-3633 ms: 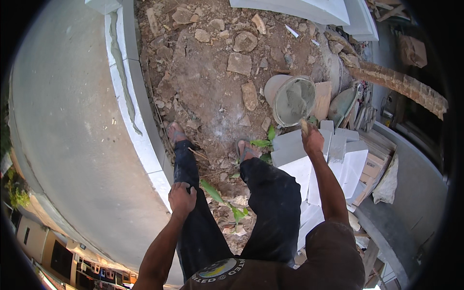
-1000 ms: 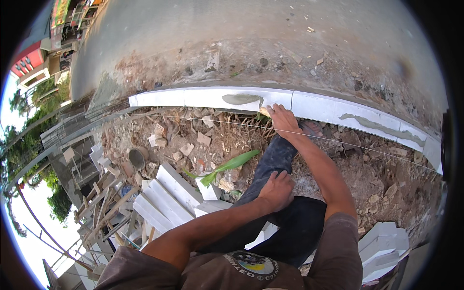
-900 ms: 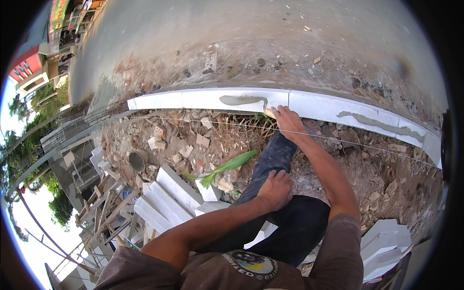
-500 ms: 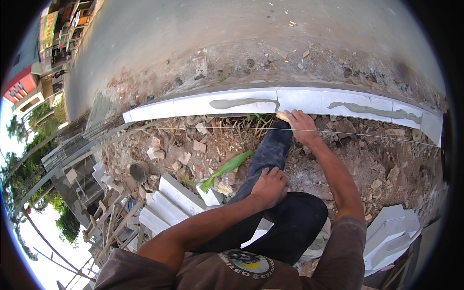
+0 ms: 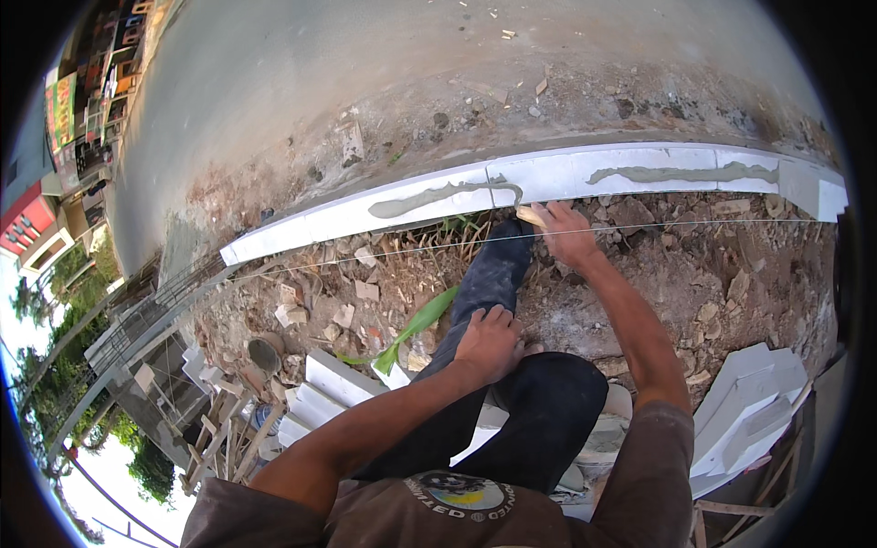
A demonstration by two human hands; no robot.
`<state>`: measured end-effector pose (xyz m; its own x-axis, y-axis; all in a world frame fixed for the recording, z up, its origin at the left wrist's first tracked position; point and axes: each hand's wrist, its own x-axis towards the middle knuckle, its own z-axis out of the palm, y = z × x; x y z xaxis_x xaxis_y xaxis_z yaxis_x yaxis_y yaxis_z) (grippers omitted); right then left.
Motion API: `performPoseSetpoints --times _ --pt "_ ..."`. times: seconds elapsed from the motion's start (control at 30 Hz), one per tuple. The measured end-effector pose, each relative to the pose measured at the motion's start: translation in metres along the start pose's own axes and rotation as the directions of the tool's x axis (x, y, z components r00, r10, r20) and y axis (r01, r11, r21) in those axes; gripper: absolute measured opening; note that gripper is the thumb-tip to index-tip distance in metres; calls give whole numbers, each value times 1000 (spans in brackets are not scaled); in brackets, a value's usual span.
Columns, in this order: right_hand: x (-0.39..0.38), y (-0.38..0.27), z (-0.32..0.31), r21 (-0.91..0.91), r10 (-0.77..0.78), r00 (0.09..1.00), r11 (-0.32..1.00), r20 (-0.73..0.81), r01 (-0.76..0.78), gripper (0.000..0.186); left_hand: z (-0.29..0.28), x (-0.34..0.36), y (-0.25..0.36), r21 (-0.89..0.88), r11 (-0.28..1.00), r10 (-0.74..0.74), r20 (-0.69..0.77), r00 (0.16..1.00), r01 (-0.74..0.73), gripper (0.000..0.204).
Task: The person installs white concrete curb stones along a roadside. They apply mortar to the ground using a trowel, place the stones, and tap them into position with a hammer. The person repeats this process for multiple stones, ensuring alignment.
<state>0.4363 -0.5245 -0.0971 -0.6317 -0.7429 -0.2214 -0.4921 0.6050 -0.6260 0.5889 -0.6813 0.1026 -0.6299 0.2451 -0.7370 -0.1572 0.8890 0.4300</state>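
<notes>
My right hand (image 5: 565, 230) is closed round the light wooden handle of a trowel (image 5: 530, 216). The tool's thin bent neck reaches up onto the top of a low wall of white blocks (image 5: 329, 215). Its blade is hard to tell from the grey mortar. One strip of mortar (image 5: 402, 205) runs leftward from the trowel, across a block joint. Farther right lies a second mortar strip (image 5: 676, 173). My left hand (image 5: 491, 342) rests on my dark trousers near the knee, fingers loosely spread, holding nothing.
A taut string line (image 5: 639, 226) crosses on the near side of the wall. Rubble and broken brick cover the ground. White blocks are piled at left (image 5: 343, 376) and right (image 5: 744, 411). A bucket (image 5: 266, 352), scrap wood (image 5: 228, 434) and a green leaf (image 5: 420, 324) lie leftward.
The view has shifted slightly. Against the wall, my right hand and the trowel have moved right, and the trowel's neck is now right of the block joint. My left hand stays on my leg.
</notes>
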Motion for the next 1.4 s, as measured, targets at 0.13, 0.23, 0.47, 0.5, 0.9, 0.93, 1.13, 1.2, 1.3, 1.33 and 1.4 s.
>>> performPoseSetpoints --times 0.13,0.23,0.47,0.5,0.9,0.93,1.13,1.2,1.3,1.33,1.4 --pt "-23 -13 -13 282 242 970 932 -18 -227 54 -8 6 -3 55 998 18 68 998 -22 37" --pt "-65 -19 -25 565 490 871 720 -5 -402 42 -18 12 1 120 992 24 111 994 -38 37" --pt "-285 -103 -57 743 916 353 370 -191 -559 34 -22 32 9 274 949 106 192 976 -157 33" --pt "-322 -130 -56 718 940 260 336 -220 -609 33 -26 34 11 293 941 109 216 970 -171 32" --pt "-522 -323 58 349 851 -526 -488 -16 -800 46 -34 49 27 524 789 128 373 919 -322 32" --pt "-521 -302 71 302 825 -564 -539 5 -786 47 -35 51 26 528 782 131 380 916 -331 32" --pt "-468 -231 123 356 842 -532 -471 -93 -807 46 -40 57 28 544 766 119 405 907 -344 33" --pt "-436 -232 121 477 853 -516 -421 -81 -771 44 -41 57 28 556 761 111 396 911 -335 34" --pt "-409 -235 134 813 759 -579 -115 -299 -571 35 -39 55 32 564 753 105 406 908 -339 34" --pt "-406 -233 133 936 759 -639 -122 -126 -331 32 -39 54 32 567 752 101 406 908 -337 34" --pt "-401 -227 132 970 757 -610 -140 236 201 29 -39 54 32 572 748 99 405 909 -336 35"
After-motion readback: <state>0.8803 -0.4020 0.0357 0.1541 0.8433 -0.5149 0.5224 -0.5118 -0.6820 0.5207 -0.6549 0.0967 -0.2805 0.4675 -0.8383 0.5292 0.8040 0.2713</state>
